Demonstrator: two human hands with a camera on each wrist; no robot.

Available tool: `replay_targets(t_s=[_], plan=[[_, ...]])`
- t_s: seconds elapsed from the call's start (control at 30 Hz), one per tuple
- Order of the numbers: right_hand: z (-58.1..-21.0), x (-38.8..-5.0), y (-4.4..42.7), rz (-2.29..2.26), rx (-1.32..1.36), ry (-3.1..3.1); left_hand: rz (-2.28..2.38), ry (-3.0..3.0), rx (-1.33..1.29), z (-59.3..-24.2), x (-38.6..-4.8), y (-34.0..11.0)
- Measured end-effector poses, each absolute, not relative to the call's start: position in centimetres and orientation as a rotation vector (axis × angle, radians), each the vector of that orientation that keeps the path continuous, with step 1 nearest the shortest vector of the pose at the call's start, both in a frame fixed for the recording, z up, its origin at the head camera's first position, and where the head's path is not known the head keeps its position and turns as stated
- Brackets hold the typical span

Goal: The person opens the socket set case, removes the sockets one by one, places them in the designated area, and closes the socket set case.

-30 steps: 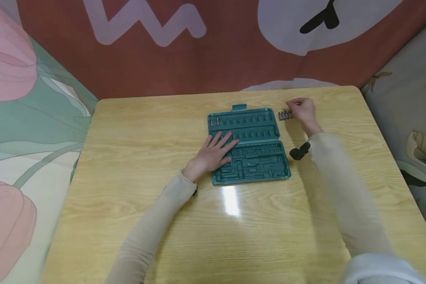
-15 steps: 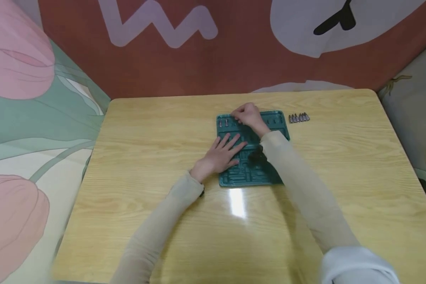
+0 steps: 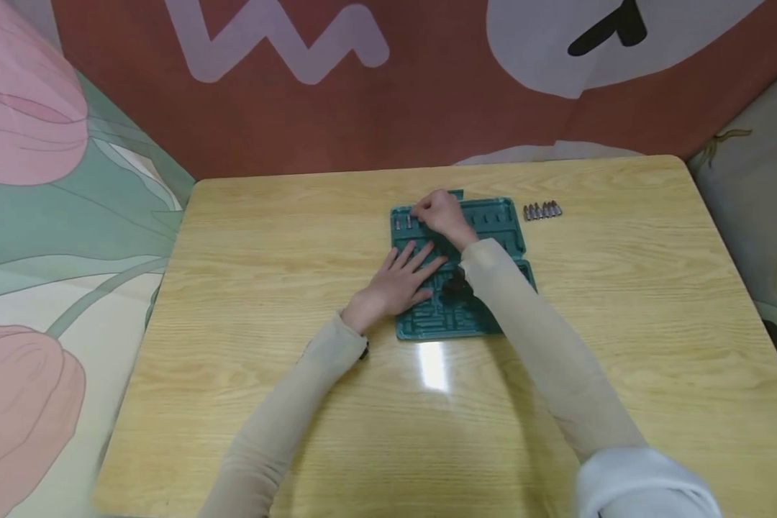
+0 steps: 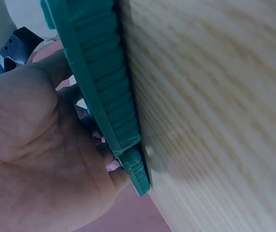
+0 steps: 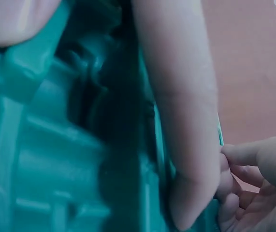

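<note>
A green plastic bit case [image 3: 450,334] lies unfolded on the table. My left hand [image 3: 388,288] rests on its left side, fingers spread; the left wrist view shows the palm beside the case's edge. Over the far half, my right hand [image 3: 443,214] pinches what seems to be a screwdriver bit, nearly all hidden by the fingertips. Two bits [image 3: 403,222] sit in slots just left of those fingertips. In the right wrist view, the right hand [image 5: 266,186] has curled fingers, behind a large blurred left-hand finger [image 5: 181,96].
A row of several metal bits [image 3: 542,210] lies on the wooden table [image 3: 265,288], right of the case. A patterned cloth [image 3: 414,122] hangs behind the table's far edge. The right forearm [image 3: 531,324] crosses the case's near right corner.
My right hand has moved left from the row of bits to the case's far half, then slightly further left. The left hand has stayed spread on the case.
</note>
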State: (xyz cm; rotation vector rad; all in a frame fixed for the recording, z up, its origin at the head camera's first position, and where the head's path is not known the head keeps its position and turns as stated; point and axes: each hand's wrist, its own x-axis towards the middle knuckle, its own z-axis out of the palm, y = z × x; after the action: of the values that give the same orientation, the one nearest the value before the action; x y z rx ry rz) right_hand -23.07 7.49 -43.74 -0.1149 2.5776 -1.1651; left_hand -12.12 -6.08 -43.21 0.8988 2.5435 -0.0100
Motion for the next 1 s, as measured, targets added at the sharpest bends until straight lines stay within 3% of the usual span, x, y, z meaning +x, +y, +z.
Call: replay_targets(t_s=[0.77, 1.0], plan=[[-43.5, -23.4, 8.3, -1.472, 0.087, 2.24, 0.071, 2.539, 0.921, -42.8, -12.0, -6.3], [-43.5, -23.8, 9.3, -1.492, 0.041, 2.216, 0.079, 2.545, 0.926, -42.6, -11.9, -6.2]])
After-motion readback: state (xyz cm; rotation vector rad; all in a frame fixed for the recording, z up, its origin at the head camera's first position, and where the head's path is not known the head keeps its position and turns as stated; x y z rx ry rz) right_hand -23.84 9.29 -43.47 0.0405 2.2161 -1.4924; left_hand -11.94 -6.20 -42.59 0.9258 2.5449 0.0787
